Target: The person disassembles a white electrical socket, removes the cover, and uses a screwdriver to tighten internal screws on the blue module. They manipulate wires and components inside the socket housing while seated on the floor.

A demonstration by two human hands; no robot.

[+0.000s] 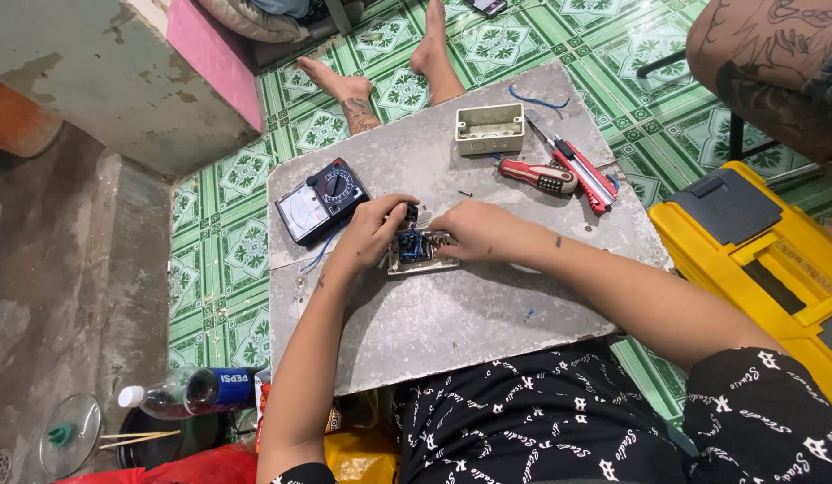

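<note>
While both hands crowd over it, the switch plate (422,252) lies back-side up near the middle of the grey slab worktop (452,314), its blue wiring facing the camera — a pose that leaves the terminals open to the fingers. The left hand (373,231) comes in from the left edge of the plate, its grip pinching a small dark part (410,213) at the plate's upper corner, thumb and fingertips pressed around it. The right hand (474,230) lies flat-curled over the plate's right end, apparently bracing it against the worktop; its fingertips are hidden beneath the knuckles, so I cannot tell whether that grip is spread or pressed together on anything.

Just to the left, an analogue multimeter (321,202) sits tilted with dial and scale facing the person, a thin blue lead trailing from it toward the plate. Beyond the hands, well apart from the plate, a beige wall box (489,129) stands open side up, and beside it a red-handled screwdriver (536,176) and a red utility knife (579,168) lie side by side, handles within the right hand's reach. A loose blue wire offcut (534,99) lies near the far edge. Off the worktop to the right — a yellow toolbox (757,260) on the green tiled floor (221,251).
</note>
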